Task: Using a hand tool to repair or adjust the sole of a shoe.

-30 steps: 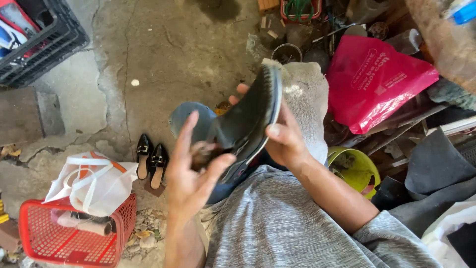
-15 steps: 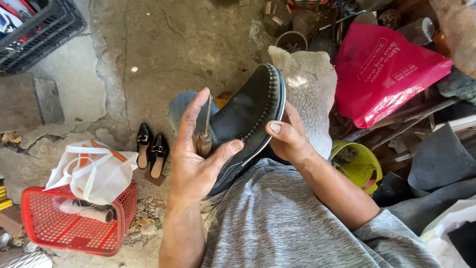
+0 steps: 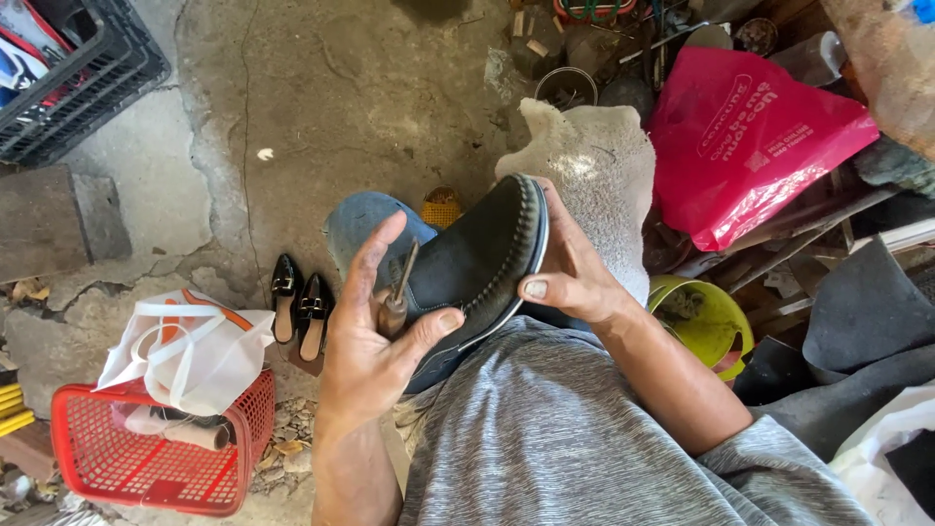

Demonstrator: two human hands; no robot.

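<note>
The black shoe (image 3: 477,263) looked like matt leather with a stitched rim and a smooth pale sole edge. The awl (image 3: 397,297) had a dull metal shaft and a worn wooden handle. The red basket (image 3: 146,458) was perforated plastic, the pink bag (image 3: 750,136) glossy plastic film, the floor (image 3: 341,97) rough cracked concrete, the small black pumps (image 3: 300,312) shiny.

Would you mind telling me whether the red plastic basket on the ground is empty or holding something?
Holding something: a white bag with orange trim sits on top of the red plastic basket, and a pale roll shows inside.
</note>
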